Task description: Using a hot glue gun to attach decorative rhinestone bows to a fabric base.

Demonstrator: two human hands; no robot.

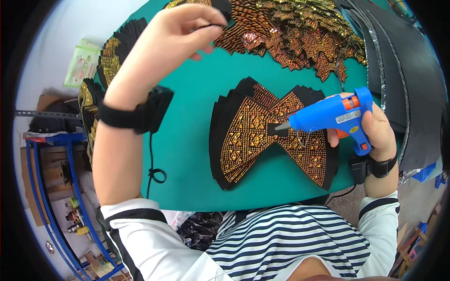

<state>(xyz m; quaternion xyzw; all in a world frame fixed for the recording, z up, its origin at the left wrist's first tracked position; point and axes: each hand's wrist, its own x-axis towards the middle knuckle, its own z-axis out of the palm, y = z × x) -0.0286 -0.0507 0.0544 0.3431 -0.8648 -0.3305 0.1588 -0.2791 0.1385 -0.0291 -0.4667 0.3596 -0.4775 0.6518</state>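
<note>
Right hand (380, 132) wrapped round glue gun (323, 112), 3 o'clock | left hand (180, 33) curled, hold unclear, 11 o'clock | studded bow (269, 132) looked light, pliable; 9-o'clock edge (215, 143) seemed best grip

left hand (180, 35): one | right hand (382, 133): one | blue glue gun (323, 112): one | black wristbands (123, 118): two | central studded bow pile (248, 133): one | green table (187, 145): one
</note>
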